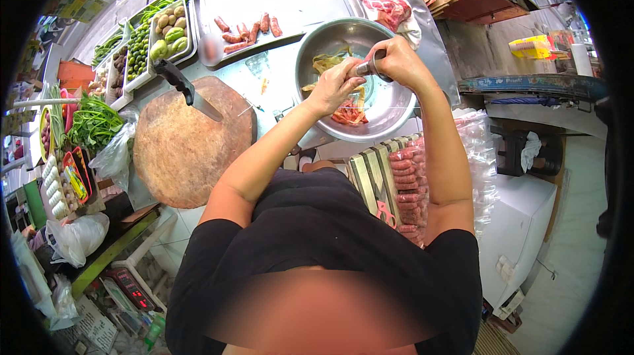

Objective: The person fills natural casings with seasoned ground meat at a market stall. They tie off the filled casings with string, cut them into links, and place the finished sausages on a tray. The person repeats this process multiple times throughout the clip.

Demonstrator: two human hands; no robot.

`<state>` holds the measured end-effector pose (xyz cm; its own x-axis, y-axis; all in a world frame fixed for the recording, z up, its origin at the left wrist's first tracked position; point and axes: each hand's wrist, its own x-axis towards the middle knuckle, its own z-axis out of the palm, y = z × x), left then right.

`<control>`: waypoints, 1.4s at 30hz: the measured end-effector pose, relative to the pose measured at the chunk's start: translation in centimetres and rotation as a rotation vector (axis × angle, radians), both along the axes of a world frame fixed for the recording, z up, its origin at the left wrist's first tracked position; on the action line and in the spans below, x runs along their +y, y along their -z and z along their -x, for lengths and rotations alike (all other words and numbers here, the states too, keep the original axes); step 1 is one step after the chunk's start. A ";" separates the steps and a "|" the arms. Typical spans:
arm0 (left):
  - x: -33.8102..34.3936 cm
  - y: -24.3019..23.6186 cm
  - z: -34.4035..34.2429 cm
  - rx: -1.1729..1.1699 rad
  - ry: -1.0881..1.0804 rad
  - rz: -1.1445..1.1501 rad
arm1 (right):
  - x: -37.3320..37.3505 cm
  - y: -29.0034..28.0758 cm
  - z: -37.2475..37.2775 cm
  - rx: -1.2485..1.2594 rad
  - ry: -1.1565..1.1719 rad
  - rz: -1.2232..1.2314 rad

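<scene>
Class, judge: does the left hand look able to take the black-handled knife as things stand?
Probably not yet: the left hand is holding the metal tube, though nothing covers the knife.

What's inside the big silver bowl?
Yellowish strips and reddish bits lie in the bowl. The left hand, right hand and the metal tube they hold hide part of it, so I can't tell what's under them.

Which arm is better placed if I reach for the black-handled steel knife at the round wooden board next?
Left, I'd judge: your left grip is nearer the knife; your right grip is farther right, over the round silver metal bowl. Both hold a flared metal tube.
</scene>
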<state>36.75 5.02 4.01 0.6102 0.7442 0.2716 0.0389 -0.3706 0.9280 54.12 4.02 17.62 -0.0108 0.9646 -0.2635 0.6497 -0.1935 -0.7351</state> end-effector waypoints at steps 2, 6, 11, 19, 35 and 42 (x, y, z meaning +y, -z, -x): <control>0.1 0.2 0.0 -0.014 -0.001 0.024 | 0.0 0.2 -0.3 0.026 -0.008 0.003; 0.0 0.1 0.0 -0.073 -0.016 0.078 | -0.2 0.8 -0.4 0.129 0.039 0.024; -0.4 -0.1 0.2 -0.030 -0.038 0.068 | -0.4 1.4 -0.1 0.183 0.034 0.117; -0.1 -0.2 0.3 -0.114 0.014 0.156 | -0.8 0.6 -0.8 0.144 0.016 0.091; 0.0 -0.9 0.9 -0.181 0.207 0.360 | -3.6 -7.7 0.1 -0.049 -0.274 0.486; -1.2 -1.2 0.5 -0.089 0.163 0.167 | -2.2 -6.3 0.9 -0.270 -0.420 0.872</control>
